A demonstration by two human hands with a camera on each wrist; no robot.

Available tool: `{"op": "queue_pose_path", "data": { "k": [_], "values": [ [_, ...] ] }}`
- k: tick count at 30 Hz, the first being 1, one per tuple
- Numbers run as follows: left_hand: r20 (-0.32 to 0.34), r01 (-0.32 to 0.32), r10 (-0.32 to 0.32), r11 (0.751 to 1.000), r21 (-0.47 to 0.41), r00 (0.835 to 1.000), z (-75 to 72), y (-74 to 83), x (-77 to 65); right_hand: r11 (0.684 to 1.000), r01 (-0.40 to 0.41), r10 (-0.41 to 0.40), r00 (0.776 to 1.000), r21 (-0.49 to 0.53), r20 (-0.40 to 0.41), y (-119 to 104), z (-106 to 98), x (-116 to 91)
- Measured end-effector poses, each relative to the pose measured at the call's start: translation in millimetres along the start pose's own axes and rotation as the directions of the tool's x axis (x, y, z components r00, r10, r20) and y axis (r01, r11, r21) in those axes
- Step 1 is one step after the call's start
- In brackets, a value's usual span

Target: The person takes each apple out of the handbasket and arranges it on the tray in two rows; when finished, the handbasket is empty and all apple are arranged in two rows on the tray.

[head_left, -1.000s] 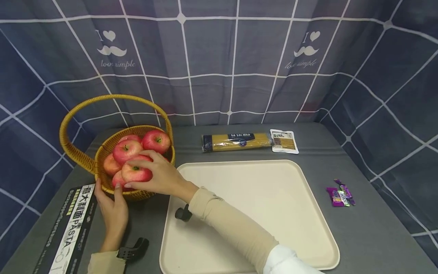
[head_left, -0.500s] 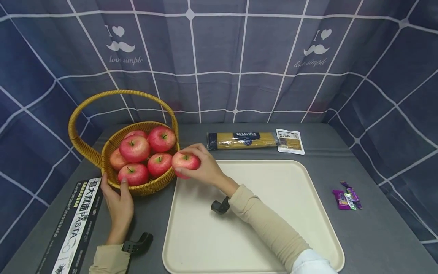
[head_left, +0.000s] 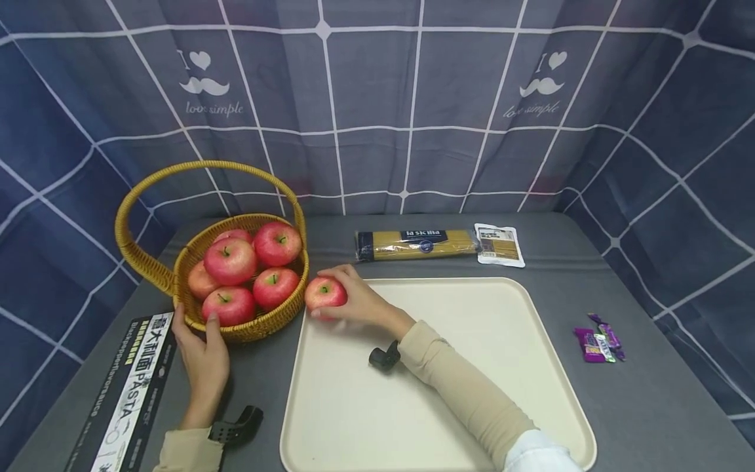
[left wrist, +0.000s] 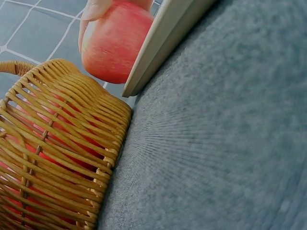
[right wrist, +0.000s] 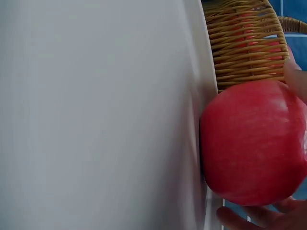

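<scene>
In the head view my right hand (head_left: 361, 298) grips a red apple (head_left: 325, 292) over the left far corner of the cream tray (head_left: 436, 367). The right wrist view shows this apple (right wrist: 252, 143) large, close against the tray's rim (right wrist: 204, 72), with fingertips (right wrist: 235, 220) below it. My left hand (head_left: 203, 357) holds the near rim of a yellow wicker basket (head_left: 268, 326), thumb up at the edge. Several red apples (head_left: 231, 261) lie inside the basket. From the left wrist view, the basket's woven wall (left wrist: 57, 153) stands beside the lifted tray-side apple (left wrist: 115, 43).
A black pasta box (head_left: 126, 393) lies left of my left hand. Behind the tray are a spaghetti pack (head_left: 415, 244) and a small white packet (head_left: 499, 245). Purple-wrapped sweets (head_left: 596, 341) lie to the right. A checked curtain (head_left: 377, 98) stands behind.
My right hand has lifted an apple out of the basket, carried it right to the tray's corner, and lowered it slightly. My left hand has stayed at the basket's rim.
</scene>
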State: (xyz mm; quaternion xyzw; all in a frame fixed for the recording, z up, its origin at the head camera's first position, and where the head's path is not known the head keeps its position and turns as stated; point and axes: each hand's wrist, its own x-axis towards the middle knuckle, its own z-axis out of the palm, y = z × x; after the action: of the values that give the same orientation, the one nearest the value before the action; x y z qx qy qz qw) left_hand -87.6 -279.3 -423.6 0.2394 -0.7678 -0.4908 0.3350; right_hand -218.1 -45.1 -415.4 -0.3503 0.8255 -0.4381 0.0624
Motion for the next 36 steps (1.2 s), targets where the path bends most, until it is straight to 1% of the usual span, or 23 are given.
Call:
{"op": "queue_pose_path", "data": {
  "k": [3,6,8,10,13,15,17,19,22,25,29,31,33,36],
  "values": [
    [-0.004,0.007,-0.007,1.000,0.006,1.000,-0.6,0.6,-0.6,1.000,0.005,-0.005,1.000,0.012,-0.004,-3.2,-3.4,2.6],
    [-0.006,0.003,-0.003,1.000,0.002,1.000,-0.9,0.9,-0.1,0.997,0.036,-0.032,0.997,0.067,-0.069,-14.0,-8.6,11.4],
    [-0.010,-0.003,0.003,1.000,0.000,1.000,-2.4,1.3,0.4,0.991,0.071,-0.057,0.991,0.110,-0.125,-26.8,-10.9,20.3],
    [-0.016,-0.008,0.008,1.000,-0.001,1.000,-3.4,1.5,1.3,0.986,0.107,-0.084,0.981,0.127,-0.177,-42.0,-12.1,31.3],
    [-0.017,-0.014,0.014,1.000,-0.001,1.000,-3.5,1.6,2.6,0.979,0.168,-0.140,0.966,0.114,-0.219,-63.9,-11.7,49.0],
    [-0.012,-0.016,0.016,1.000,0.002,1.000,-2.8,1.1,2.8,0.975,0.201,-0.177,0.958,0.090,-0.228,-74.9,-9.5,60.4],
    [-0.006,-0.017,0.017,1.000,0.000,1.000,-2.1,0.5,2.4,0.974,0.220,-0.202,0.954,0.059,-0.223,-82.7,-6.1,70.2],
    [-0.003,-0.017,0.017,1.000,0.002,1.000,-1.6,-0.3,1.5,0.975,0.222,-0.213,0.952,0.016,-0.218,-86.3,-2.0,78.2],
    [-0.002,-0.015,0.015,1.000,0.009,1.000,-1.2,-0.5,0.4,0.981,0.190,-0.194,0.958,-0.041,-0.211,-85.7,4.0,87.0],
    [0.003,-0.017,0.017,1.000,0.018,1.000,-0.6,-0.3,-0.1,0.986,0.149,-0.160,0.968,-0.071,-0.196,-80.9,9.4,92.9],
    [0.007,-0.014,0.014,0.999,0.030,1.000,-0.8,0.1,-0.8,0.988,0.111,-0.126,0.982,-0.110,-0.143,-74.3,15.7,95.1],
    [0.006,-0.013,0.013,0.999,0.030,1.000,-1.3,0.0,-0.9,0.983,0.108,-0.125,0.986,-0.151,-0.110,-72.7,17.6,95.4],
    [0.003,-0.016,0.016,0.999,0.029,1.000,-1.9,-0.3,-0.6,0.971,0.112,-0.131,0.988,-0.211,-0.078,-72.1,17.5,95.9],
    [0.005,-0.024,0.024,0.999,0.026,1.000,-2.6,-0.5,0.4,0.950,0.133,-0.156,0.986,-0.283,-0.059,-72.8,15.4,96.8]
  ]
}}
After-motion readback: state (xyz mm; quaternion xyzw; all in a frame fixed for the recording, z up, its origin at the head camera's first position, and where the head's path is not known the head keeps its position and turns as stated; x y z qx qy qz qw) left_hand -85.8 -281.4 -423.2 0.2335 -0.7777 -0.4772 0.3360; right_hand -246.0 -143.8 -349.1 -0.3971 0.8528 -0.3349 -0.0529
